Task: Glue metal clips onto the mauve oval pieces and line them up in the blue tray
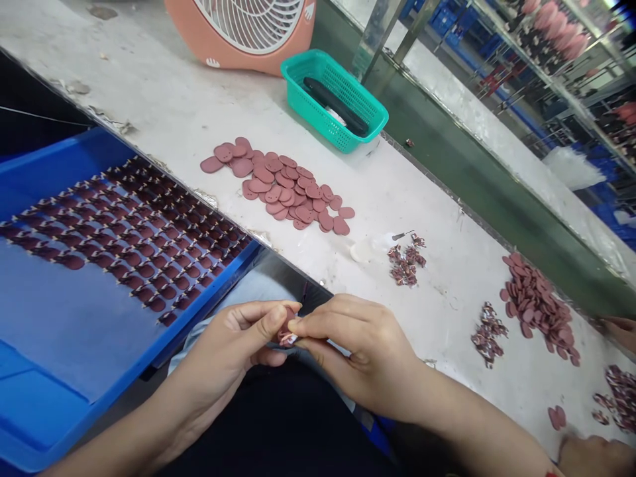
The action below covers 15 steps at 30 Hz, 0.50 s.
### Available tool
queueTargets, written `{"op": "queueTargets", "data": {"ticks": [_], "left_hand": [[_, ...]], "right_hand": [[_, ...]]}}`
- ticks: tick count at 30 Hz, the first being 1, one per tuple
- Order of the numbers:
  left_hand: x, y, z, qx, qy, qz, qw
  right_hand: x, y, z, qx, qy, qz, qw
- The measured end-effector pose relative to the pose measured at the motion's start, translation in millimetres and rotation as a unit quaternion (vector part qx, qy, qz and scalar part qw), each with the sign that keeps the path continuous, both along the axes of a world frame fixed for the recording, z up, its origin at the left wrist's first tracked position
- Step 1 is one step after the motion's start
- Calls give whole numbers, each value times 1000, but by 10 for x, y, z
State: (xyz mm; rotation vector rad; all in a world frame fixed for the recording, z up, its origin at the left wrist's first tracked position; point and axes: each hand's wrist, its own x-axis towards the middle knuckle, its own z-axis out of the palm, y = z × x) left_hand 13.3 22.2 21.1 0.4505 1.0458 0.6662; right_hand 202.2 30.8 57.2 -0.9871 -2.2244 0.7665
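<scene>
My left hand (223, 358) and my right hand (358, 344) meet in front of me just below the table edge. Between their fingertips they pinch a small maroon rubber-like piece (287, 329) with a patterned pink-and-white bit attached. The fingers hide most of it. Left of my left hand lies a blue tray (59, 318) holding rows of similar maroon pieces (134, 232). Beyond my right hand, on the white table (199, 99), lie a heap of flat maroon oval pieces with holes (278, 185) and a small pile of patterned bits (405, 262).
A teal plastic basket (332, 99) holds black objects, with a pink fan (243, 26) behind it. More maroon ovals (539, 308) and patterned bits (489, 334) lie to the right, near a co-worker's hands (591, 457). Shelving and blue crates stand beyond the table.
</scene>
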Motion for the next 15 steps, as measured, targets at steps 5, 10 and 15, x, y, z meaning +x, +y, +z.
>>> {"op": "queueTargets", "data": {"ticks": [5,10,15], "left_hand": [[-15,-10,-4,-7,-3,7,1000],[-28,-21,-1,-6,-11,14,1000],[-64,-56,0,7,-9,18,1000]], "right_hand": [[-8,-6,-4,-5,-4,4,1000],[-31,-1,4,3,2,8,1000],[-56,30,52,8,5,9,1000]]}}
